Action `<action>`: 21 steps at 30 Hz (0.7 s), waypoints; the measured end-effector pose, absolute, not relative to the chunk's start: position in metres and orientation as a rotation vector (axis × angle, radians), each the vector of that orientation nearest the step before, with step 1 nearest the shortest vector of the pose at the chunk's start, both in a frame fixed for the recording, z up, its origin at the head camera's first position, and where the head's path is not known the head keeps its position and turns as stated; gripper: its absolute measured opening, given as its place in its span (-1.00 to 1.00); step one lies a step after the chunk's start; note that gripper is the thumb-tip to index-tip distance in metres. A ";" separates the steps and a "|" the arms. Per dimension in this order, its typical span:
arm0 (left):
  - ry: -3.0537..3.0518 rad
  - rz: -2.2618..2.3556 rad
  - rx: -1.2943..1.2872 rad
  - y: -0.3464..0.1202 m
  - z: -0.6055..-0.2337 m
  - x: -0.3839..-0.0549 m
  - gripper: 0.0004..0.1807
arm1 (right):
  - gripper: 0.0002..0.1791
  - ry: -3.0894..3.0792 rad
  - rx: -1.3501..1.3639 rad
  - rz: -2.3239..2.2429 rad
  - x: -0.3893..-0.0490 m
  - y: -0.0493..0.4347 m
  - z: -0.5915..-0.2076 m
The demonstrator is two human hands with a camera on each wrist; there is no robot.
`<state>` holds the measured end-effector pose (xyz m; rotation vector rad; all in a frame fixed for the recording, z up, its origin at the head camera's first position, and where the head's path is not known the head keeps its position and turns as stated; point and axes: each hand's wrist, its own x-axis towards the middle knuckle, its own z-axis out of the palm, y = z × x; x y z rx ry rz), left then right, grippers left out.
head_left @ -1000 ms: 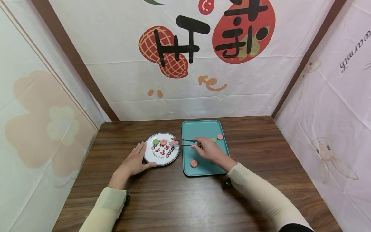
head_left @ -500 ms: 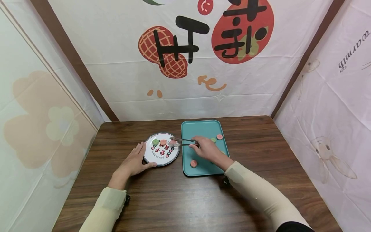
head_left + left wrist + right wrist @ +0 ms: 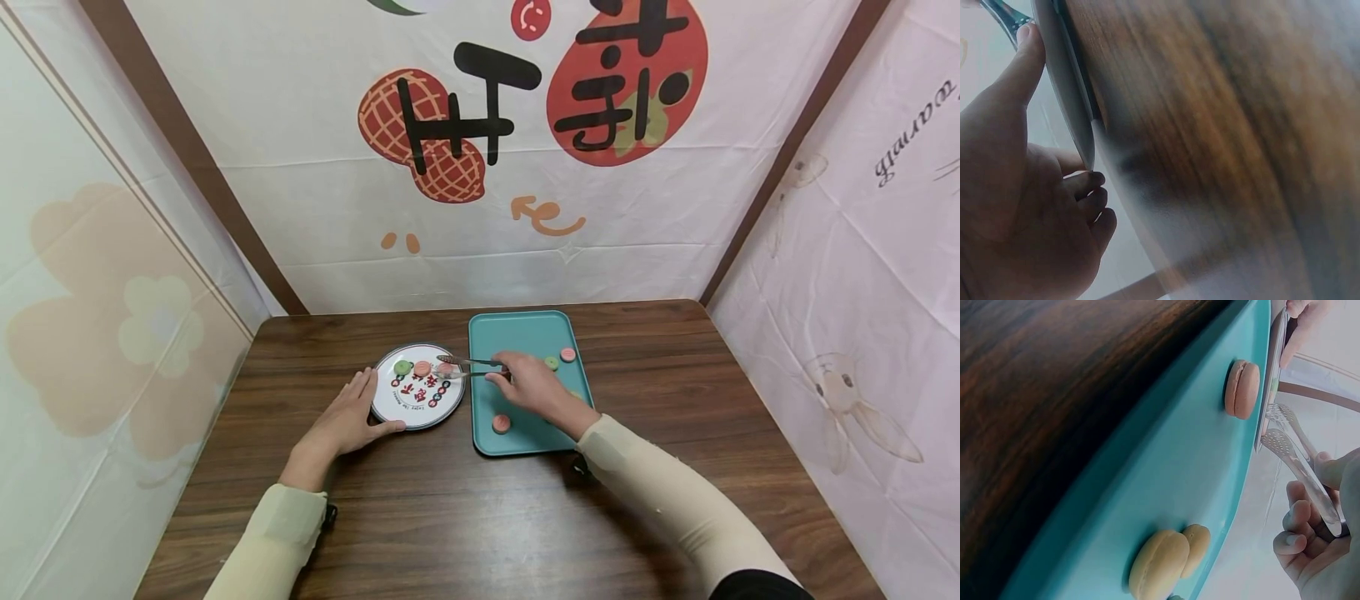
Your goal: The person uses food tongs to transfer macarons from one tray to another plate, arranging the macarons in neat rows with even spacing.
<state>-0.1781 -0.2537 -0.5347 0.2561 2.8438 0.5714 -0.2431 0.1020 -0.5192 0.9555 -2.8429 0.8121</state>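
On the left, a round white plate (image 3: 387, 402) with red lettering carries a row of macarons: a green one (image 3: 402, 367), a pink one (image 3: 422, 367) and another pink one (image 3: 447, 367). My left hand (image 3: 347, 419) lies along the plate's left rim, fingers straight and thumb stretched out at the near edge. My right hand (image 3: 534, 385) grips metal tongs (image 3: 480, 362) that reach left over the plate. The tong tips, spread apart, lie on either side of the right-hand pink macaron. In the right wrist view, perforated tips show on the tongs (image 3: 1311, 481).
A teal tray (image 3: 516, 332) stands right of the plate. On it are a pink macaron (image 3: 501, 423) near the front, another pink one (image 3: 568, 354) and a green one (image 3: 552, 363). The right wrist view also shows a yellowish macaron (image 3: 1159, 565). Printed cloth walls (image 3: 480, 275) enclose the table.
The right hand and tongs have shifted slightly left, and the right-hand pink macaron is a little closer to the middle one. The left hand has stayed at the plate.
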 end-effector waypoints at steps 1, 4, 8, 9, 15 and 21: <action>2.844 0.571 0.257 -0.254 -0.535 -0.178 0.34 | -0.56 -2.845 0.956 0.803 -0.243 0.101 -0.519; 2.846 0.567 0.260 -0.254 -0.535 -0.178 0.34 | -0.56 -2.851 0.950 0.781 -0.243 0.100 -0.517; 2.844 0.570 0.261 -0.254 -0.535 -0.178 0.34 | -0.54 -2.865 0.935 0.772 -0.242 0.099 -0.517; 2.843 0.571 0.260 -0.254 -0.535 -0.178 0.35 | -0.53 -2.868 0.932 0.772 -0.242 0.099 -0.517; 2.845 0.569 0.261 -0.254 -0.535 -0.179 0.35 | -0.53 -2.868 0.928 0.776 -0.244 0.099 -0.518; 2.847 0.564 0.265 -0.254 -0.535 -0.179 0.35 | -0.56 -2.870 0.928 0.777 -0.244 0.099 -0.518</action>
